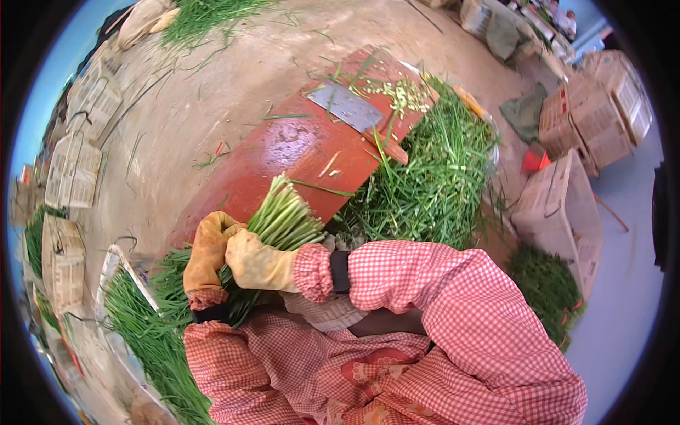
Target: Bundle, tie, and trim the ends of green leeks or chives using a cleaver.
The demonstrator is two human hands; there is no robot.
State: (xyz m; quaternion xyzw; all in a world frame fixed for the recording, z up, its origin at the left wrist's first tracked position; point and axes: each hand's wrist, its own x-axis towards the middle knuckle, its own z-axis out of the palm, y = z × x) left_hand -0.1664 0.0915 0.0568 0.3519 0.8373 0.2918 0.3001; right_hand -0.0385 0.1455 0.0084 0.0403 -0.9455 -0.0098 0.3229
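Note:
Both my hands wear yellow gloves and red-checked sleeves. My left hand (206, 253) and my right hand (258, 263) are wrapped together around a thick bundle of green chives (281, 218). The bundle's pale cut stem ends point up toward a red wooden cutting board (294, 149). A broad cleaver (348, 108) with a wooden handle lies flat on the far end of that board, among small cut bits.
A large heap of loose chives (432, 185) lies right of the board. More chives fill a wire basket (138, 319) at lower left. Woven crates (71, 170) line the left side, and stacked crates (591, 117) stand at right. The ground is bare concrete.

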